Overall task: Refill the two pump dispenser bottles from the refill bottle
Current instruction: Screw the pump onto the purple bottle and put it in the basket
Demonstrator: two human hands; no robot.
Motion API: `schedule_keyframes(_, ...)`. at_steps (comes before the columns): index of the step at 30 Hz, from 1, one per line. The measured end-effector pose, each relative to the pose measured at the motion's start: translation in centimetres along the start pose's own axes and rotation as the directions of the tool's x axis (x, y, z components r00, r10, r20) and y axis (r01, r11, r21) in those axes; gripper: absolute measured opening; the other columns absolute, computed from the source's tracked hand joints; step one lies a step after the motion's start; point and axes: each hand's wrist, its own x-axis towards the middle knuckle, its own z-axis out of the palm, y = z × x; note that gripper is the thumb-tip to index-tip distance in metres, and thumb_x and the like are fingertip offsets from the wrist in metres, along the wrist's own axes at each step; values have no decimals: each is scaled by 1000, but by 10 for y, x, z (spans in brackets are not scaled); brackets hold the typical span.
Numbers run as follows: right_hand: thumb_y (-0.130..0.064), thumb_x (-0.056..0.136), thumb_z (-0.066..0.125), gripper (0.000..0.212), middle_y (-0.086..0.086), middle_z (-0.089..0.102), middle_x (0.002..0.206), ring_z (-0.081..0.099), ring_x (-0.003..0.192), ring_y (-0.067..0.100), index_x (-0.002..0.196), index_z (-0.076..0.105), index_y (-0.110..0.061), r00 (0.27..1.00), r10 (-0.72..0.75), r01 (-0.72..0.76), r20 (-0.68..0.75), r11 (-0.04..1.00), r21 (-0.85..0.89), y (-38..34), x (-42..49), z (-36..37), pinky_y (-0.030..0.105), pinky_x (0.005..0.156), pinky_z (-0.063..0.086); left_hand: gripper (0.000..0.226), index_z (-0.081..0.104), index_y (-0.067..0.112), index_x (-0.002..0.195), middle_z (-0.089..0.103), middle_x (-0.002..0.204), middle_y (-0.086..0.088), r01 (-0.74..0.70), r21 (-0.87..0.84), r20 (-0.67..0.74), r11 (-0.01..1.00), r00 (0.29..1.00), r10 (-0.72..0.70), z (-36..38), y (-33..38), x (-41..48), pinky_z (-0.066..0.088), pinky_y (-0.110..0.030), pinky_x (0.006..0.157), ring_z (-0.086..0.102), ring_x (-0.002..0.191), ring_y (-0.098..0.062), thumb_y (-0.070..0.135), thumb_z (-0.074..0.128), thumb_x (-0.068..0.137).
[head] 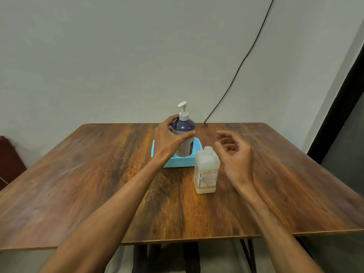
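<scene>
**Left hand on the pump bottle, right hand free**

My left hand (pixel 169 137) wraps around the pump bottle (pixel 184 133), thumb across its front and fingers curled behind its dark blue shoulder. The bottle stands upright in a light blue basket (pixel 178 161) near the middle of the wooden table (pixel 98 174). Its white pump head points up and to the right, still screwed on.

My right hand (pixel 235 156) hovers above the table, holding nothing, the fingers loosely curled and spread apart. It is just to the right of the refill bottle (pixel 205 171), not touching it.

The refill bottle is a squarish, cloudy white one with an orange-printed label. It stands upright on the table just in front of the basket's right corner, and its neck has no cap on it. A low band of yellowish liquid shows at its bottom.

I can see only one pump bottle. A black cable (pixel 246 58) runs down the wall behind the table.
</scene>
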Motion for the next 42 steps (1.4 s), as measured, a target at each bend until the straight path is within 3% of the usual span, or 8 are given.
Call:
schedule_keyframes(11, -6, 89, 72, 22, -8, 72, 98, 66, 89, 10, 106, 74, -21, 986, 134, -134, 102, 991, -2, 90, 76, 19, 21, 74, 57, 71, 58, 16, 136, 65, 128, 2, 47, -24, 74, 999, 996, -45, 71, -62, 36, 52, -19, 93, 60, 112, -13, 24, 92, 74)
schedule_keyframes(19, -3, 89, 72, 20, 0, 73, 98, 66, 88, 13, 107, 73, -13, 937, 268, -256, 226, 963, -80, 148, 97, 52, 21, 75, 56, 69, 51, 19, 137, 60, 133, 1, 168, -6, 169, 986, 972, -165, 94, -107, 45, 46, -15, 93, 58, 117, -13, 21, 88, 79)
schedule_keyframes(27, -20, 89, 77, 33, -7, 67, 105, 65, 94, 10, 119, 65, -22, 776, 466, -380, 425, 883, -275, 168, 110, 68, 26, 80, 58, 64, 43, 32, 125, 56, 120, 13, 271, 14, 261, 962, 928, -265, 91, -106, 40, 47, -12, 89, 59, 112, -7, 17, 86, 81)
schedule_keyframes(31, -20, 90, 77, 40, -5, 66, 113, 64, 94, 5, 126, 61, -20, 676, 543, -446, 498, 840, -311, 163, 116, 72, 18, 75, 55, 74, 39, 29, 136, 53, 132, 9, 352, 40, 297, 935, 890, -347, 86, -101, 38, 51, -20, 102, 56, 122, -8, 17, 87, 81)
schedule_keyframes(34, -15, 90, 76, 45, -3, 65, 120, 63, 101, 6, 132, 58, -16, 597, 599, -509, 534, 797, -324, 153, 120, 75, 12, 72, 50, 101, 24, 25, 157, 42, 156, 6, 413, 42, 356, 910, 845, -400, 74, -93, 34, 40, -17, 114, 44, 141, -6, 19, 88, 80)
schedule_keyframes(37, -13, 90, 76, 46, 1, 65, 127, 63, 115, 15, 132, 57, -15, 539, 633, -555, 556, 763, -331, 144, 122, 76, 16, 78, 54, 104, 12, 36, 158, 28, 160, 23, 391, 70, 429, 918, 819, -381, 53, -71, 19, 26, -6, 115, 31, 145, 8, 22, 84, 85)
schedule_keyframes(39, -13, 89, 76, 48, 3, 65, 131, 63, 120, 19, 133, 57, -14, 511, 661, -578, 550, 738, -349, 141, 123, 77, 18, 80, 54, 90, 24, 31, 158, 29, 160, 22, 375, 143, 421, 916, 814, -399, 34, -59, 4, 30, -12, 117, 33, 146, 4, 23, 80, 88)
schedule_keyframes(42, -16, 90, 76, 54, 5, 60, 139, 61, 125, 22, 139, 53, -15, 467, 704, -582, 535, 700, -413, 135, 121, 80, 26, 87, 57, 46, 62, 28, 135, 65, 134, 10, 413, 196, 258, 889, 853, -453, 5, -53, -11, 55, -29, 102, 62, 120, -2, 20, 76, 91)
